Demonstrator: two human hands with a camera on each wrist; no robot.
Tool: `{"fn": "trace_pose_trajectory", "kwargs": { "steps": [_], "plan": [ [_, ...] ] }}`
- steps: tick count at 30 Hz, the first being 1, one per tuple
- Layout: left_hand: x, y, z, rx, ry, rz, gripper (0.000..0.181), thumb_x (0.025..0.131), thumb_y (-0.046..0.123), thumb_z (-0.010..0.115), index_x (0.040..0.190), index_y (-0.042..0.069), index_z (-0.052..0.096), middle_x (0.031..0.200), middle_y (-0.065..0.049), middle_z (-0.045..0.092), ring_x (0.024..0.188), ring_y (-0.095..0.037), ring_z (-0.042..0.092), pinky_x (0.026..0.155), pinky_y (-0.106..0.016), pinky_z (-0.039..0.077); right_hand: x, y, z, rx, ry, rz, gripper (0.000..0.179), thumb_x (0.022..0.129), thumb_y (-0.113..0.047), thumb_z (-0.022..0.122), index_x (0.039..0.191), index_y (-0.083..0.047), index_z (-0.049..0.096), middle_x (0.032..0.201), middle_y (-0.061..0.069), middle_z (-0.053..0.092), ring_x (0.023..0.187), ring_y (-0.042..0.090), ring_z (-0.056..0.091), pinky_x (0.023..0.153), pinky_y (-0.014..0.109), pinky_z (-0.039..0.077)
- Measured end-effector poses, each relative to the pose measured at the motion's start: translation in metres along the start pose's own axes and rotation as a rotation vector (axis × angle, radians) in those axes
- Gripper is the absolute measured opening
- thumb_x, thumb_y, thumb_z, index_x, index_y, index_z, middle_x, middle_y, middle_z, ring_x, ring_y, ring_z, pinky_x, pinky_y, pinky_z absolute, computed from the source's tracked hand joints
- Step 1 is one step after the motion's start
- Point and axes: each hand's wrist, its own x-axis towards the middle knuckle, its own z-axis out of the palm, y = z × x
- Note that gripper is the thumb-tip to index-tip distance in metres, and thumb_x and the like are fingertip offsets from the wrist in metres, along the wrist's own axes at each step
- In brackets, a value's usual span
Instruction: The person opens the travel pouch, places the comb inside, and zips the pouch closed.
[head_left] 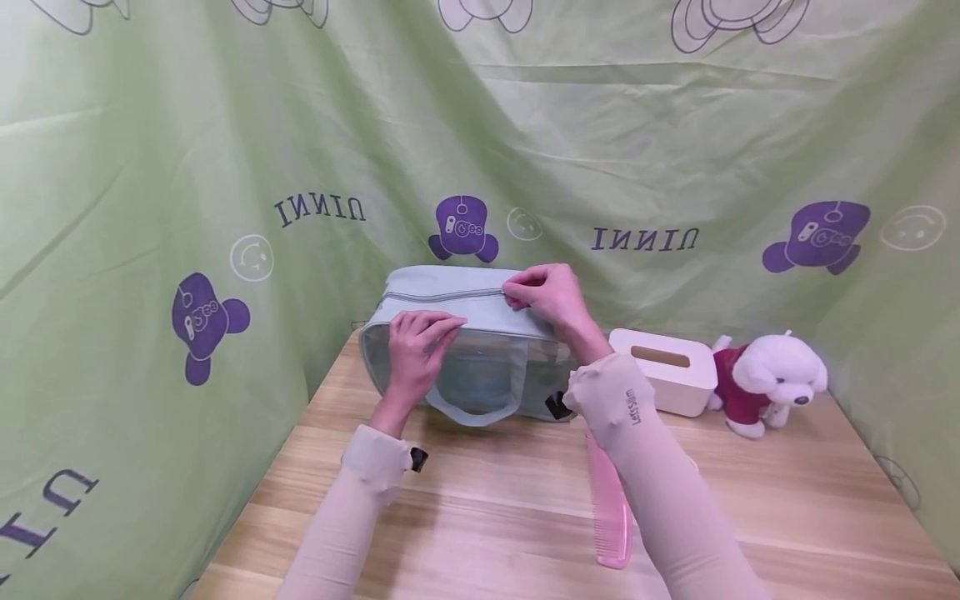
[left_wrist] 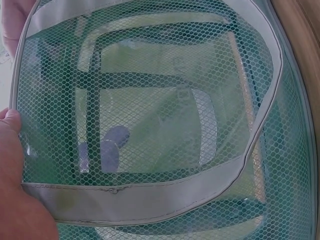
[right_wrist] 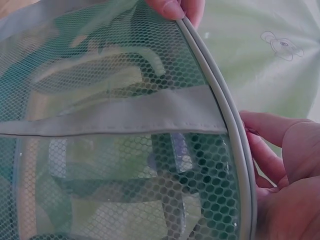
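A pale green bag [head_left: 480, 321] with see-through mesh sides stands on the table, a zipper [head_left: 442, 297] running along its top. My right hand [head_left: 553, 297] pinches at the zipper near its right end; the pull itself is hidden by the fingers. At the bag's front top edge, my left hand [head_left: 417, 346] holds the rim between thumb and fingers. The left wrist view has the left thumb [left_wrist: 11, 121] against the piped edge, with a strap handle [left_wrist: 135, 202] looping over the mesh. In the right wrist view, the right fingers [right_wrist: 267, 155] are bunched just behind the edge.
A pink comb [head_left: 611, 508] lies on the wooden table [head_left: 487, 533], partly under the right forearm. Right of the bag stand a white tissue box [head_left: 678, 387] and a white plush dog [head_left: 776, 375] in a red shirt. A green printed curtain [head_left: 600, 142] hangs behind and along the sides.
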Motion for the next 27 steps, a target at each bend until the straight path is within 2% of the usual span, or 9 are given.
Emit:
{"fn": "trace_pose_trajectory", "kwargs": {
  "steps": [8,11,14,17,22,24,27],
  "plan": [
    [0.002,0.0,-0.002,0.013,0.005,0.011,0.018,0.092,0.015,0.077,0.109,0.018,0.081,0.106,-0.004,0.076,0.101,-0.027,0.064,0.098,-0.051,0.037,0.0,0.003,0.001,0.05,-0.003,0.018,0.023,0.089,-0.01,0.081,0.107,0.004,0.078,0.068,-0.005,0.072,0.061,0.007,0.068,0.064,0.02,0.057],
    [0.002,-0.002,-0.007,0.008,0.01,-0.008,0.02,0.092,0.015,0.077,0.111,0.017,0.08,0.107,-0.004,0.076,0.101,-0.027,0.064,0.099,-0.051,0.038,0.001,0.004,0.001,0.069,-0.008,0.028,0.024,0.09,-0.01,0.08,0.108,0.005,0.077,0.069,-0.005,0.073,0.063,0.006,0.069,0.066,0.02,0.058],
    [0.001,-0.007,-0.015,0.013,0.032,-0.082,0.021,0.091,0.017,0.077,0.112,0.016,0.079,0.109,-0.007,0.076,0.101,-0.029,0.062,0.103,-0.054,0.036,0.0,0.005,0.001,0.073,-0.013,0.035,0.024,0.09,-0.01,0.08,0.109,0.004,0.077,0.071,-0.006,0.073,0.064,0.006,0.07,0.067,0.02,0.058],
    [-0.001,-0.016,-0.026,0.011,0.055,-0.199,0.023,0.092,0.019,0.078,0.114,0.014,0.077,0.112,-0.01,0.074,0.103,-0.031,0.058,0.107,-0.056,0.033,-0.001,0.006,0.0,0.068,-0.016,0.04,0.024,0.09,-0.011,0.08,0.109,0.004,0.077,0.073,-0.006,0.073,0.066,0.006,0.07,0.068,0.02,0.058],
    [-0.006,-0.028,-0.04,-0.04,0.066,-0.388,0.026,0.093,0.023,0.078,0.118,0.014,0.076,0.119,-0.011,0.07,0.111,-0.03,0.053,0.103,-0.046,0.034,-0.001,0.007,-0.002,0.066,-0.013,0.041,0.024,0.09,-0.011,0.08,0.11,0.003,0.077,0.074,-0.006,0.074,0.067,0.006,0.07,0.07,0.019,0.057],
    [-0.008,-0.032,-0.042,-0.075,0.078,-0.425,0.025,0.093,0.022,0.077,0.117,0.014,0.076,0.12,-0.011,0.069,0.112,-0.028,0.052,0.1,-0.041,0.036,-0.001,0.007,-0.002,0.064,-0.016,0.043,0.025,0.09,-0.011,0.081,0.11,0.003,0.077,0.075,-0.006,0.074,0.067,0.006,0.07,0.07,0.019,0.057],
    [-0.013,-0.035,-0.043,-0.136,0.104,-0.415,0.019,0.095,0.015,0.075,0.113,0.012,0.077,0.12,-0.011,0.069,0.112,-0.025,0.052,0.097,-0.034,0.037,-0.002,0.006,-0.002,0.07,-0.019,0.051,0.025,0.09,-0.01,0.081,0.11,0.003,0.077,0.076,-0.005,0.074,0.068,0.006,0.07,0.07,0.02,0.058]
  ]
}}
